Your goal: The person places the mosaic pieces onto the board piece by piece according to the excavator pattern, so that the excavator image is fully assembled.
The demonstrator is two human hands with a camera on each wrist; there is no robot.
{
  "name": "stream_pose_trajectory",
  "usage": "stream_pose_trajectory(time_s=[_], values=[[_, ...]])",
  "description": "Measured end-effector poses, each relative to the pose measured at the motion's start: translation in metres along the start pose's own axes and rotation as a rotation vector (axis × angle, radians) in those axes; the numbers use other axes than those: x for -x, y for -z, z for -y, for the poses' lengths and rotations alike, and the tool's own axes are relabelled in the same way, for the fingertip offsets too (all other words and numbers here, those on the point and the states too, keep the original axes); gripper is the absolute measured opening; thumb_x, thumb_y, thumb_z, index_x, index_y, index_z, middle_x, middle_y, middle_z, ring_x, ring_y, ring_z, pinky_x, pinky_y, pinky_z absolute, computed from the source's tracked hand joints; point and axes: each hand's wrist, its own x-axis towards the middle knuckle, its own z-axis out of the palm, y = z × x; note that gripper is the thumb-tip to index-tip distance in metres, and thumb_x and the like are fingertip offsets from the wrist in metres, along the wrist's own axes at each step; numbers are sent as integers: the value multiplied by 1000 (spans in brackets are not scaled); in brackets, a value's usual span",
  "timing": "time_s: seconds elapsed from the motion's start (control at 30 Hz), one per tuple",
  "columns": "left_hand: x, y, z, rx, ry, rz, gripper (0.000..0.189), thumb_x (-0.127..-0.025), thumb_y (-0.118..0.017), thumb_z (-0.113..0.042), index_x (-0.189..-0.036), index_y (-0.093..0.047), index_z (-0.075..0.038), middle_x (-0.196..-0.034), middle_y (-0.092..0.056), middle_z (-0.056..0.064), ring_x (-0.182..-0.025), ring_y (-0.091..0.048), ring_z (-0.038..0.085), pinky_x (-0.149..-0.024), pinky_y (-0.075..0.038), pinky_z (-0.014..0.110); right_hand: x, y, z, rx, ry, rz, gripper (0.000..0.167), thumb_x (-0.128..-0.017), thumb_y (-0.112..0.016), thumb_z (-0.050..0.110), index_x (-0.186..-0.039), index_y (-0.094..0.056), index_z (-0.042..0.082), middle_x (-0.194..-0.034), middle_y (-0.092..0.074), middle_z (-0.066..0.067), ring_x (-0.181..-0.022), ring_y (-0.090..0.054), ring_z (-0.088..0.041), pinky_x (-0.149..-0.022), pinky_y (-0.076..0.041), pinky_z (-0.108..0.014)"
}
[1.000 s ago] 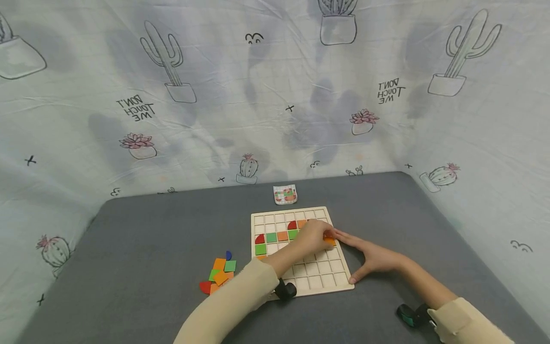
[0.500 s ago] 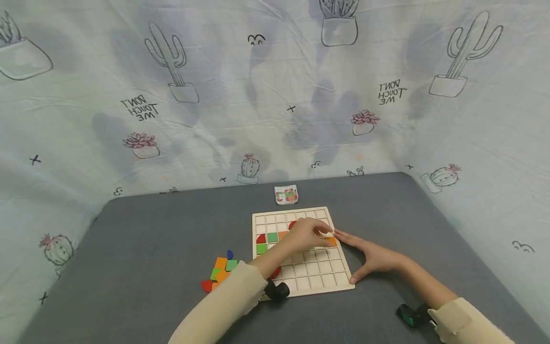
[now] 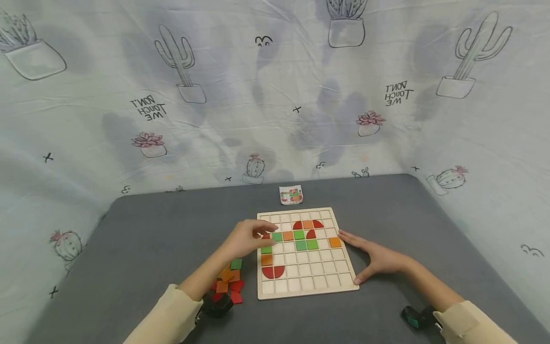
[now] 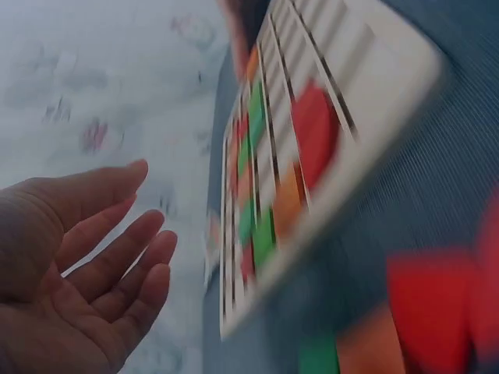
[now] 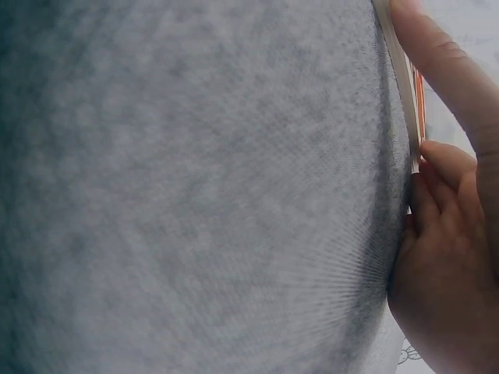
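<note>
A wooden grid board (image 3: 309,282) lies on the grey table, with red quarter-round, green and orange square tiles in some cells. Over its left edge my left hand (image 3: 247,236) hovers, thumb and fingers apart; the left wrist view shows nothing between the fingers of that hand (image 4: 93,265). My right hand (image 3: 378,258) spreads along the board's right edge, thumb near the front corner and fingertips beside a lone orange tile (image 3: 334,242). In the right wrist view the thumb and fingers of that hand (image 5: 452,257) touch the board's side (image 5: 409,117).
Left of the board lies a loose pile of red, orange and green tiles (image 3: 235,275), partly hidden by the left arm. A small card with a coloured grid pattern (image 3: 291,195) lies behind the board. A cactus-print cloth (image 3: 275,95) hangs around the table.
My left hand has withdrawn leftward from the orange tile at the board's right side, uncovering the middle tiles. My right hand stays at the right edge. The head view has shifted slightly.
</note>
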Motion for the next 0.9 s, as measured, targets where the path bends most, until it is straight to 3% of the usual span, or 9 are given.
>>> stream_pose_trajectory(time_s=[0.2,0.4,0.67,0.9], values=[[29,27,29,-95,68,-101,31,-82,-69,-14,-112,-65,-6,-108,-66,10,-95,-62,25,-82,-50,38,2,2,1,-3,2,-3,111,-63,-82,42,-149,-17,15,-154,-12,-9,-138,-14,-33,-104,-25,-28],[44,30,50,-192,132,-103,30,-78,-73,-9,-108,-68,-9,-103,-67,6,-86,-60,19,-75,-51,34,1,0,3,-1,2,6,110,-64,-81,42,-149,-17,15,-154,-12,-10,-137,-14,-37,-105,-25,-31],[46,26,64,-183,124,-98,24,-79,-70,-2,-102,-69,-10,-92,-66,0,-77,-58,11,-68,-50,24,2,0,5,-20,8,7,110,-64,-82,39,-149,-17,13,-154,-11,-13,-136,-12,-41,-105,-23,-29],[38,28,76,-168,51,-122,21,-81,-70,-8,-102,-69,-10,-94,-68,3,-78,-61,12,-70,-51,24,2,-2,4,-6,12,-8,109,-64,-82,40,-149,-18,15,-154,-14,-11,-138,-15,-31,-104,-23,-24]])
